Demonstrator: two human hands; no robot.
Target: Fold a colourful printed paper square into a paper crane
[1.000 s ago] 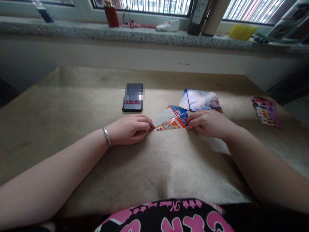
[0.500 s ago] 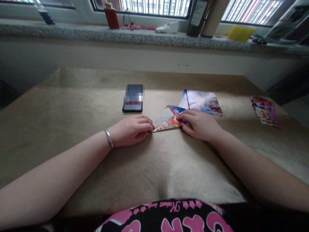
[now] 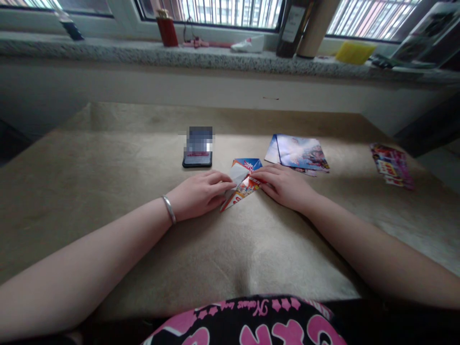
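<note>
A folded sheet of printed paper point(image 3: 244, 184), orange, blue and white with a pointed lower end, lies on the table between my hands. My left hand point(image 3: 203, 192), a silver bangle at its wrist, grips the paper's left edge between fingers and thumb. My right hand point(image 3: 283, 184) holds the right side, fingertips over the printed face and thumb below. Part of the paper is hidden under the fingers of both hands.
A phone point(image 3: 198, 148) lies beyond my left hand. Blue printed sheets point(image 3: 302, 152) lie behind my right hand, and a fan of colourful cards point(image 3: 391, 165) sits farther right. Along the back, the stone windowsill point(image 3: 125, 51) holds a red bottle point(image 3: 167, 29) and a yellow block point(image 3: 355, 52).
The folded paper has turned, its pointed end swinging toward me, and shifted slightly left. My left hand has moved onto its left edge; my right hand has moved left with it.
</note>
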